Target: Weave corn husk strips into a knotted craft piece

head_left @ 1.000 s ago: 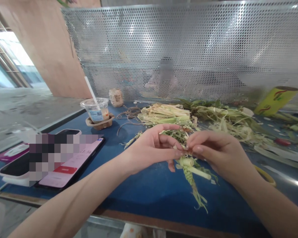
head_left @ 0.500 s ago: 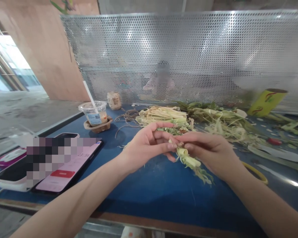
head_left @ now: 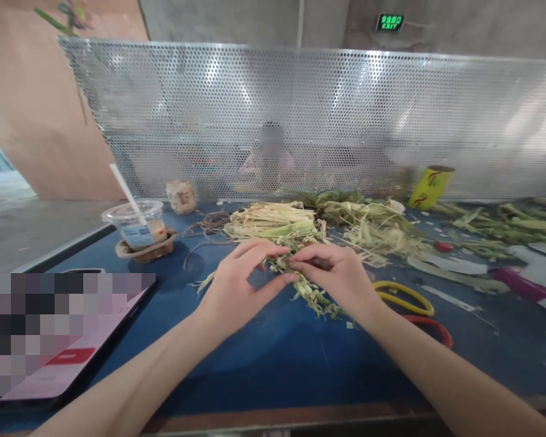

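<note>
In front of me, my left hand (head_left: 239, 282) and my right hand (head_left: 334, 273) meet over a small ragged bundle of pale green husk (head_left: 313, 296). My left thumb and fingers close around its upper end. My right thumb and index finger pinch it from the other side. The frayed lower end hangs toward the blue table (head_left: 255, 364), darker green bits showing in it; the pinched part is mostly hidden by my fingers. Just behind my hands lies a stack of pale husk strips (head_left: 273, 220).
Brown twine (head_left: 213, 223), a jar-like object (head_left: 181, 196) and a plastic cup with a straw (head_left: 139, 227) stand back left; a phone (head_left: 79, 358) lies nearer. To the right are loose husks (head_left: 382, 227), scissors with yellow-red handles (head_left: 407, 297) and a yellow tube (head_left: 431, 187). Perforated metal panel (head_left: 346, 121) behind.
The view has swung to the right, bringing the scissors' handles into fuller sight. Both hands remain on the husk bundle, which is turned, now showing more ragged green bits.
</note>
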Demonstrator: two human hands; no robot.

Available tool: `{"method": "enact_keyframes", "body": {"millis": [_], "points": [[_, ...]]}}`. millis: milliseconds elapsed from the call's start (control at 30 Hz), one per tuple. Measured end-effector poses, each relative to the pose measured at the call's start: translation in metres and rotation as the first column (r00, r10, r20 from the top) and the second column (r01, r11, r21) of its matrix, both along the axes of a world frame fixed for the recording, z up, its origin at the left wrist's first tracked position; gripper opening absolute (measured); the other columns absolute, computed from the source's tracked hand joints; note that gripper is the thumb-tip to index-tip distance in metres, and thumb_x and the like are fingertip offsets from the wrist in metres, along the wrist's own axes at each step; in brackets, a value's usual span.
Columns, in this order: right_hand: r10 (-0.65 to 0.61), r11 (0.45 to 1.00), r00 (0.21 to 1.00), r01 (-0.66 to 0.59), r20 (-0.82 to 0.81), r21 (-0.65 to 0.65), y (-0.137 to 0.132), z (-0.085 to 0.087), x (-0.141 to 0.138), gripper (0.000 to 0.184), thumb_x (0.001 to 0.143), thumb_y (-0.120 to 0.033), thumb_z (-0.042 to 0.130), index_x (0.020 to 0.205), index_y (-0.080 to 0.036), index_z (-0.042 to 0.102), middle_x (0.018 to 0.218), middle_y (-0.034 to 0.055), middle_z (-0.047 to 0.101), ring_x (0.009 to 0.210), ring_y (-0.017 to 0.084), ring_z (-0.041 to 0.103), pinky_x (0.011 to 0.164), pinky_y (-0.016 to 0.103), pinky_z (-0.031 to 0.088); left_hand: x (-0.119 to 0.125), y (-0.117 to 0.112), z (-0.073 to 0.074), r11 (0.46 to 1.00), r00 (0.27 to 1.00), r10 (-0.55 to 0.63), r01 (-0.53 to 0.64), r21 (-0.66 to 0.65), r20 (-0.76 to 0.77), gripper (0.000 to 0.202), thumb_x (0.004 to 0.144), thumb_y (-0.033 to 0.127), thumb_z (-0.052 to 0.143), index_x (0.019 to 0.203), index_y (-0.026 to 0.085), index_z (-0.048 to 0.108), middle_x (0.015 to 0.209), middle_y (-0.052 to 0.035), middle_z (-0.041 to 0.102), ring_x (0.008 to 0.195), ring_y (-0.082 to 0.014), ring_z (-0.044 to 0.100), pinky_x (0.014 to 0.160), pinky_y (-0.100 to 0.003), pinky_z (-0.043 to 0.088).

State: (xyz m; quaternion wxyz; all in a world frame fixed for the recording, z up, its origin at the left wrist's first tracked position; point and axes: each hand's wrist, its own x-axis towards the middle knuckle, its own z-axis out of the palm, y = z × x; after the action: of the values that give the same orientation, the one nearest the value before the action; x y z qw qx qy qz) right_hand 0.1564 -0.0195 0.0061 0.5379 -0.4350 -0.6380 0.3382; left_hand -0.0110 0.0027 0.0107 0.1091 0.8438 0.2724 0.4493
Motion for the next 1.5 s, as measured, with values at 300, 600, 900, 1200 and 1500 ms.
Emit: {"method": "enact_keyframes", "body": {"millis": [300, 600, 900, 1200, 1500], "points": [[0.071, 0.986, 0.988, -0.09, -0.134, -0.138, 0.007, -0.008, -0.001, 0.007, 0.065, -0.023, 0.064, 0.067, -0.016, 0.065, 0.058, -0.0018, 0.059, 0.046, 0.006, 0.047, 0.047, 0.021, 0.04, 0.002, 0.009, -0.01, 0.99, 0.998, 0.055, -0.049, -0.13, 0.043, 0.017, 0.069, 0.031, 0.063, 0.082, 0.021, 0.066, 0.082, -0.0028, 0.066, 0.067, -0.0132, 0.059, 0.056, -0.023, 0.05], [0.059, 0.991, 0.977, -0.082, -0.206, -0.107, 0.009, -0.007, 0.0, 0.009, 0.064, -0.024, 0.067, 0.067, -0.016, 0.064, 0.053, -0.0038, 0.053, 0.045, 0.005, 0.04, 0.045, 0.02, 0.034, -0.002, 0.01, -0.008, 0.97, 0.998, 0.052, -0.057, 0.234, 0.026, 0.019, 0.074, 0.019, 0.058, 0.087, 0.027, 0.067, 0.093, -0.0031, 0.066, 0.09, -0.0189, 0.056, 0.081, -0.036, 0.046], [0.105, 0.908, 0.985, -0.151, 0.138, 0.39, 0.002, -0.003, 0.006, 0.006, 0.072, -0.018, 0.061, 0.072, -0.02, 0.066, 0.078, 0.0027, 0.058, 0.066, 0.011, 0.054, 0.057, 0.025, 0.044, 0.001, 0.004, 0.002, 0.855, 0.955, 0.1, 0.062, -0.515, 0.281, 0.008, 0.064, 0.028, 0.067, 0.07, 0.024, 0.07, 0.071, -0.0001, 0.069, 0.068, -0.0144, 0.061, 0.064, -0.026, 0.049], [0.018, 0.853, 0.873, -0.268, 0.488, 0.448, 0.006, -0.001, 0.014, 0.013, 0.08, -0.016, 0.051, 0.081, -0.02, 0.064, 0.083, 0.0036, 0.061, 0.083, 0.013, 0.055, 0.075, 0.025, 0.045, 0.004, 0.011, 0.0, 0.646, 0.899, 0.167, 0.21, -0.733, 0.405, 0.015, 0.054, 0.027, 0.074, 0.065, 0.017, 0.068, 0.067, -0.0018, 0.069, 0.056, -0.0108, 0.059, 0.053, -0.021, 0.047], [0.172, 0.972, 0.926, -0.215, 0.336, 0.095, 0.015, -0.003, 0.016, 0.005, 0.07, -0.019, 0.062, 0.068, -0.017, 0.066, 0.07, 0.0011, 0.061, 0.066, 0.011, 0.055, 0.061, 0.021, 0.043, 0.016, 0.013, -0.01, 0.696, 0.887, 0.122, 0.243, -0.675, 0.445, 0.058, 0.058, 0.021, 0.071, 0.105, 0.016, 0.037, 0.055, 0.0057, 0.062, 0.057, -0.0119, 0.06, 0.061, -0.024, 0.046]]}}
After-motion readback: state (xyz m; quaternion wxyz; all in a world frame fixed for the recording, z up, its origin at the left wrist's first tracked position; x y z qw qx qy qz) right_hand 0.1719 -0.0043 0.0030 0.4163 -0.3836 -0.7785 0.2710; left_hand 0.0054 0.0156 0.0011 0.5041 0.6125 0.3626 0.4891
